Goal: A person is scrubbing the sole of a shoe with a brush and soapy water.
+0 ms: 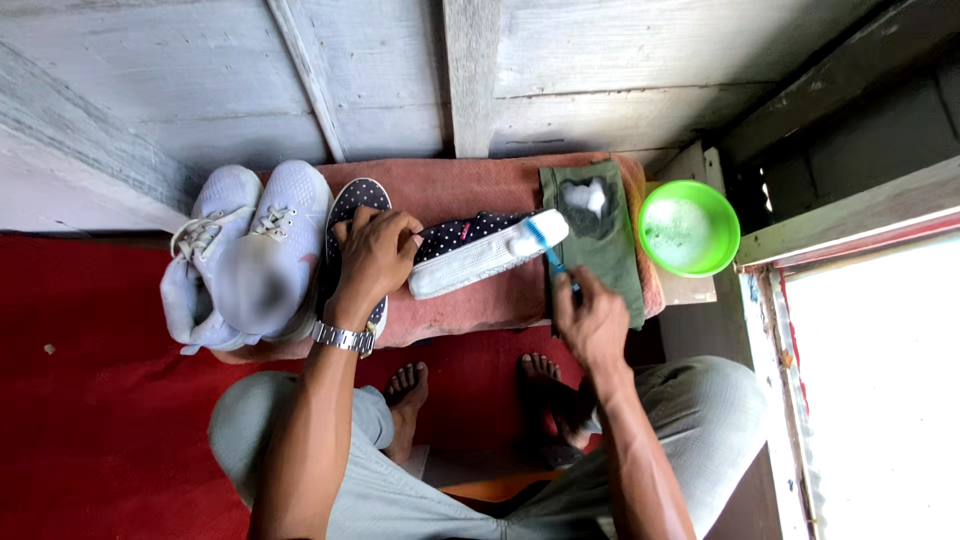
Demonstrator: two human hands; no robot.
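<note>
Your left hand (375, 250) is closed on the heel end of one dark polka-dot slip-on shoe (480, 250), pressing it on its side against the surface (480, 185), which is covered by a pinkish-red cloth. The shoe's white sole faces you and its toe points to your right. Your right hand (592, 320) is gripping one blue toothbrush (548, 252), whose bristled head touches the foamy toe of that shoe.

Count four shoes in all. The second polka-dot shoe (355, 215) lies flat under your left wrist, just beside the one you hold. Two pale grey lace-up sneakers (250, 250) sit together at the left end of the surface, touching each other.

One folded green cloth (595, 235) lies at the right end, with a patch of white suds on it. Just beyond it stands one bright green bowl (690, 228) holding soapy water.

You wear one metal wristwatch (342, 338) on your left wrist. Your two bare feet (408, 385) rest on the red floor mat (90, 360) below the surface.
</note>
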